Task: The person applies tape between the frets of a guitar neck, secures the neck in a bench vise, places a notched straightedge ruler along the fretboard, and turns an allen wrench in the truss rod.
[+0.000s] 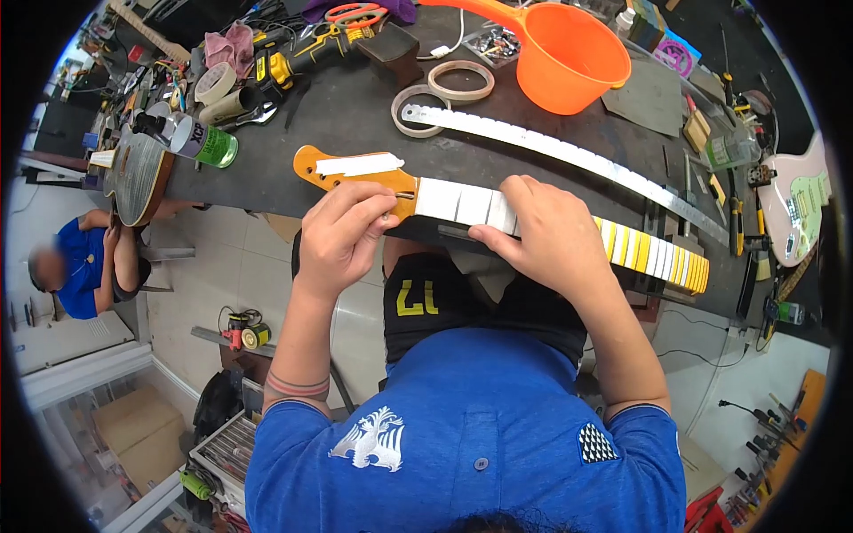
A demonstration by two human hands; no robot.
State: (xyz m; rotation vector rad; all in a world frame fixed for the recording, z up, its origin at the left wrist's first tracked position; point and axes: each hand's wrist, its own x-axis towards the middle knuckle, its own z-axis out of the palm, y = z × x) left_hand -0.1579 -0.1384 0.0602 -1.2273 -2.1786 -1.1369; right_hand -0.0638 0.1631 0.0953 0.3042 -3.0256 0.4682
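A guitar neck [480, 202] lies across in front of me, its fretboard covered with white and yellow tape between the frets. Its amber headstock [311, 161] points left and carries a strip of white tape. My left hand [342, 233] is closed in a pinch at the nut end of the neck; a small dark, thin piece shows by its fingertips, too small to name. Farther along, my right hand [553, 233] grips the neck, thumb on the near edge and fingers over the fretboard. Behind it lies a long notched metal straightedge [551, 149].
An orange dipper [569, 62] and tape rolls [461, 81] stand at the back of the dark bench [293, 133]. A green-labelled bottle [211, 145] and a yellow power tool [277, 69] are at left. A pink guitar body [793, 200] is far right. Another person [78, 275] sits at left.
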